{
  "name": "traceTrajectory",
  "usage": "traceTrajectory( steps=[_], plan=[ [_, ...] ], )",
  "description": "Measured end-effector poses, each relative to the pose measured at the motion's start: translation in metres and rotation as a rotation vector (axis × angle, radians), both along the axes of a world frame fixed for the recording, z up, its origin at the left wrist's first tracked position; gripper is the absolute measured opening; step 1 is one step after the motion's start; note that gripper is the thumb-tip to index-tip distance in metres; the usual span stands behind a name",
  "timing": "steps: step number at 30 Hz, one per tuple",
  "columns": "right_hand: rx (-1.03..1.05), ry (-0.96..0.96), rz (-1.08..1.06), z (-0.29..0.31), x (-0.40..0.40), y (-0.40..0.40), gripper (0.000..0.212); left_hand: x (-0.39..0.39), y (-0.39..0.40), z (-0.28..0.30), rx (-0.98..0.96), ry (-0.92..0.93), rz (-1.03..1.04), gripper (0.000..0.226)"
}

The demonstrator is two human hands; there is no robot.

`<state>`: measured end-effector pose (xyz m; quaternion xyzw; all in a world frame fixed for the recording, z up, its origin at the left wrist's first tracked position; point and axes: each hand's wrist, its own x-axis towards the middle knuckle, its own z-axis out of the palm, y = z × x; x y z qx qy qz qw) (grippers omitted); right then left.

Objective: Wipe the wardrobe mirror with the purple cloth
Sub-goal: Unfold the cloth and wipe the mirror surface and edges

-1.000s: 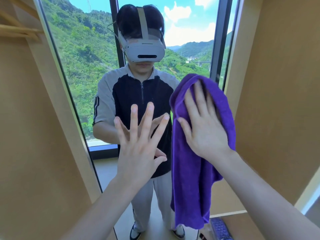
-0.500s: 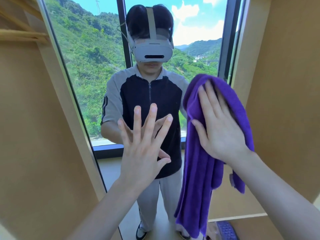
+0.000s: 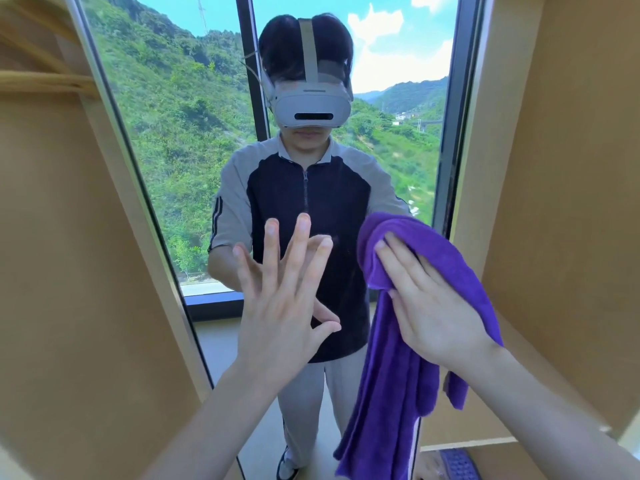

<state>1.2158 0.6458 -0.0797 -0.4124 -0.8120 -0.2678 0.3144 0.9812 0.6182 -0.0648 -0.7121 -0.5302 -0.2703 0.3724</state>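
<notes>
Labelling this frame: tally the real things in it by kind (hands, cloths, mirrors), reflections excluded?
Hands: 2, left hand flat on the glass, right hand pressing the cloth
Cloths: 1, purple cloth
Mirrors: 1, wardrobe mirror
Total: 4

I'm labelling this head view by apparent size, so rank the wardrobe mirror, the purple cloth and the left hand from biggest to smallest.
1. wardrobe mirror, by far the largest.
2. purple cloth, hanging long under the right hand.
3. left hand, smallest; it looks about level with the cloth in depth.
</notes>
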Motion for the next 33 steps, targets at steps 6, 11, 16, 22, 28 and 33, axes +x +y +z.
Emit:
traceTrajectory(
  steps=[6, 11, 16, 22, 28, 33],
  plan=[
    [0.012, 0.306, -0.026, 0.046, -0.017, 0.003, 0.077, 0.002, -0.001, -0.002, 0.002, -0.008, -0.007, 0.144],
    [0.029, 0.360, 0.006, 0.046, -0.040, 0.006, 0.081, 0.001, -0.001, -0.002, 0.006, -0.016, -0.019, 0.139],
    [-0.005, -0.088, 0.005, -0.014, -0.026, 0.002, 0.072, 0.000, -0.002, -0.002, -0.002, -0.019, -0.029, 0.135],
    [-0.030, -0.103, -0.059, -0.044, 0.006, -0.005, 0.072, -0.001, -0.002, -0.007, -0.001, -0.047, -0.063, 0.129],
    [0.000, 0.232, -0.076, 0.011, -0.017, 0.000, 0.079, -0.004, -0.001, -0.014, 0.012, -0.062, -0.085, 0.123],
    [0.078, 0.201, -0.027, 0.030, -0.045, 0.005, 0.070, -0.011, -0.010, -0.033, -0.035, -0.058, -0.085, 0.116]
  ],
)
